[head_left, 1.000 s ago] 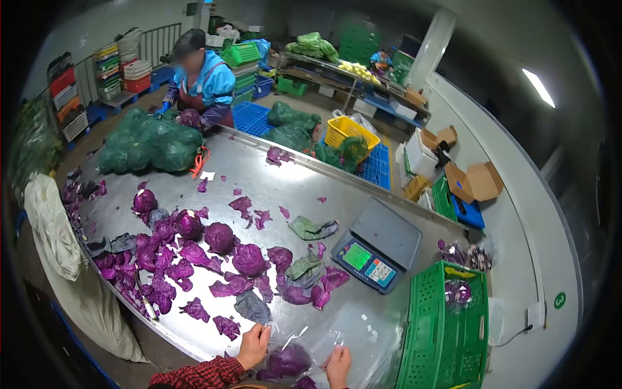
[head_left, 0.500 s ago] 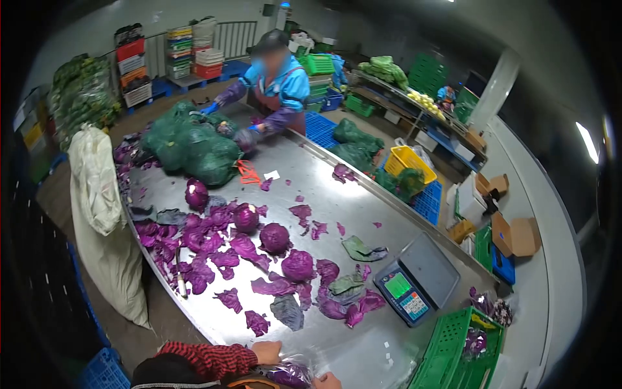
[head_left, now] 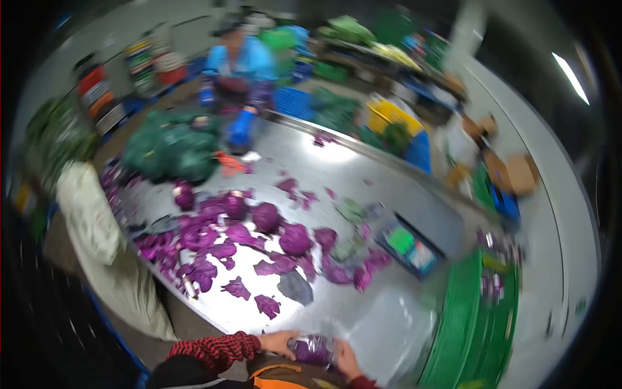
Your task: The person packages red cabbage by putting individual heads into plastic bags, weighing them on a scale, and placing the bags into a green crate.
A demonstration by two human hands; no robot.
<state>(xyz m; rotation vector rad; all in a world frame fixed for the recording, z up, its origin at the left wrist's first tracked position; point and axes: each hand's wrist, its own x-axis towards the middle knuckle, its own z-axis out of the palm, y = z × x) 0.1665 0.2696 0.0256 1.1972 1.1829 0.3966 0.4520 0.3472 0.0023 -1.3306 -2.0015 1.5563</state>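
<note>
A red cabbage in clear plastic (head_left: 313,351) is held between my two hands at the near edge of the metal table (head_left: 350,318). My left hand (head_left: 279,342) is closed on its left side, and my right hand (head_left: 348,360) grips the right side. Beyond them on the table lie whole red cabbages (head_left: 295,239), loose purple leaves (head_left: 236,288) and a grey-green leaf (head_left: 296,287). The fingers are partly smeared by motion.
A weighing scale (head_left: 409,244) stands to the right, above a green crate (head_left: 453,324). Clear plastic bags (head_left: 395,318) lie nearby. Across the table a person in blue (head_left: 243,65) stands by a green net sack (head_left: 172,146). A whitish sack (head_left: 110,259) stands left.
The view has swung, so the table appears shifted. My hands and the bagged cabbage sit higher in view, the cabbage now more visible. The co-worker's gloved hand has moved beside the net sack.
</note>
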